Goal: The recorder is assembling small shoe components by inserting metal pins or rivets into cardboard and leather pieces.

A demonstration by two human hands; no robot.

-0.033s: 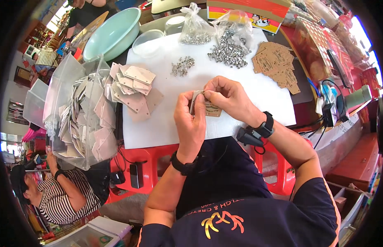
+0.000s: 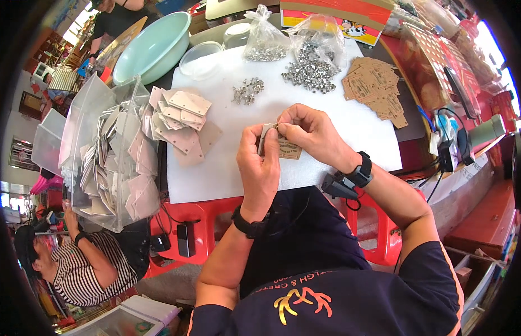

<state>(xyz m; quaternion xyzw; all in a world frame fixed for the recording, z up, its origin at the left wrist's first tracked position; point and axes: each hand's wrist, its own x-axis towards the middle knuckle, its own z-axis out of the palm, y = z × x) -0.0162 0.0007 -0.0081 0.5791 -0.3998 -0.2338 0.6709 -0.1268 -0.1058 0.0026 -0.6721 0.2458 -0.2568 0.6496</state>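
Observation:
My left hand [image 2: 258,165] is closed on a small brown printed cardboard card [image 2: 288,150] and a pale grey card [image 2: 265,133], its thumb lying along them. At their upper edge, my right hand [image 2: 308,129] pinches with thumb and forefinger. Something tiny and metallic seems to sit at that pinch, but the fingertips mostly hide it. Beyond my hands lies a small heap of silvery metal pieces [image 2: 249,91]. Left of them spreads a pile of pale grey cards [image 2: 179,115]; to the right is a stack of brown printed cards [image 2: 373,84].
A white foam sheet [image 2: 216,182] covers the work surface. Clear bags [image 2: 266,36] and a spilled pile of metal pieces [image 2: 312,73] lie at the back. A clear bin [image 2: 116,215] full of grey cards and a pale green basin [image 2: 154,47] stand left. Another person [image 2: 90,266] sits nearby.

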